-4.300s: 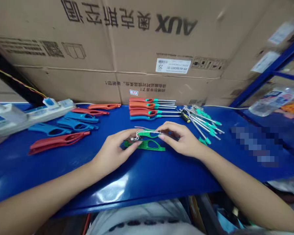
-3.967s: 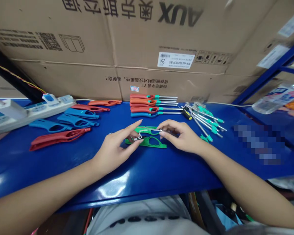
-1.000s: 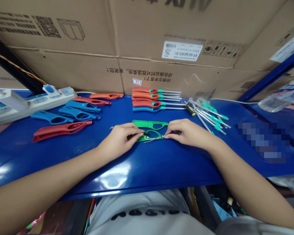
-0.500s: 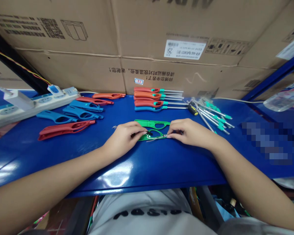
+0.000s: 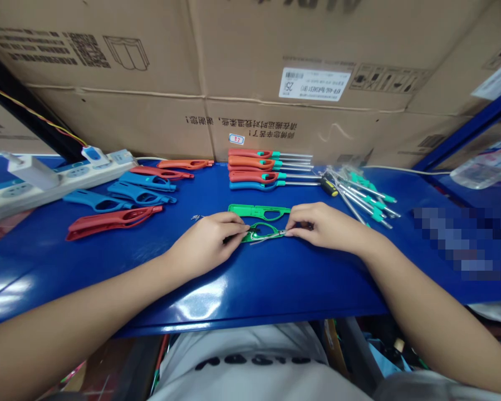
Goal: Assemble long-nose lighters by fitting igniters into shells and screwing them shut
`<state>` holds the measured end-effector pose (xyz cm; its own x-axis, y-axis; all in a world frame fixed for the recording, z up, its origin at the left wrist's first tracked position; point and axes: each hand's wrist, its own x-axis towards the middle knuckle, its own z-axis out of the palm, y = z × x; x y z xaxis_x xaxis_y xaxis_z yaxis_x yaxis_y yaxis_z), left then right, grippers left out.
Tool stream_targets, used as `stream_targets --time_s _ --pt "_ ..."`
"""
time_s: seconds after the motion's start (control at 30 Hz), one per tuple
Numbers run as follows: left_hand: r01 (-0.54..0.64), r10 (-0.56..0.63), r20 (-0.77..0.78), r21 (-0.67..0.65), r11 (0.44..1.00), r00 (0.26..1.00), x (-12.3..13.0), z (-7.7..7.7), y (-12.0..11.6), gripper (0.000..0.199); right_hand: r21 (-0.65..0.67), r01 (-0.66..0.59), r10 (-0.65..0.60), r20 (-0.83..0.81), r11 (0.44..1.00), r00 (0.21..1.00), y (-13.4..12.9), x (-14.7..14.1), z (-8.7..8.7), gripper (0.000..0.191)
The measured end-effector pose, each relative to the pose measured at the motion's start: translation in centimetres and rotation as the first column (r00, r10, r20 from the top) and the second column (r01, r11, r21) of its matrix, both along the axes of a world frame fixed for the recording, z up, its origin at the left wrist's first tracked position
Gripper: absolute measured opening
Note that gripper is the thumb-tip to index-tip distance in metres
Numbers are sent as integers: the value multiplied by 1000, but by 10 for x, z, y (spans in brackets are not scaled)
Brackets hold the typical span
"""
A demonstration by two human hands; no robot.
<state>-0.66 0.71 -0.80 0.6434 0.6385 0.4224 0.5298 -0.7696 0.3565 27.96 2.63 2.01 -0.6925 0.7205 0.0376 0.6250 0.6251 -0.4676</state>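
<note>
A green lighter half-shell [image 5: 266,228] lies on the blue table between my hands, with wires and small dark parts in and over it. My left hand [image 5: 217,236] pinches its left end, thumb and fingertips by the dark part. My right hand [image 5: 313,223] has its fingertips closed on the small metallic nozzle piece [image 5: 282,233] at the right end. Just behind, a second green half-shell [image 5: 253,211] rests on the table, its right end near my right fingers. Several small screws [image 5: 196,217] sit left of it.
Red, orange and blue lighters with metal rods [image 5: 253,177] are stacked behind. Loose rods [image 5: 371,203] and a black-yellow tool [image 5: 329,185] are at the right. Blue [image 5: 96,200] and red [image 5: 112,221] shells and a power strip [image 5: 79,172] occupy the left. A cardboard box [image 5: 150,122] stands behind.
My left hand has shifted slightly left and down, uncovering more of the rear green shell's left end. My right hand has barely moved.
</note>
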Motion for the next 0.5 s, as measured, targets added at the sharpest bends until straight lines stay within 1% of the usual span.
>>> stream_targets --time_s 0.13,0.27,0.4,0.5 --pt "-42 45 -104 34 999 994 0 3 -6 22 -22 -9 9 -16 1000 1000 0 1 1 10" --pt "-63 73 -191 58 996 979 1 9 -13 24 -32 -10 10 -23 999 1000 0 2 1 9" --pt "-76 88 -234 60 995 968 2 14 -16 24 -34 -15 14 -25 999 1000 0 3 0 9" --pt "-76 86 -238 51 996 967 2 14 -16 22 -37 -12 11 -26 999 1000 1 3 -1 9"
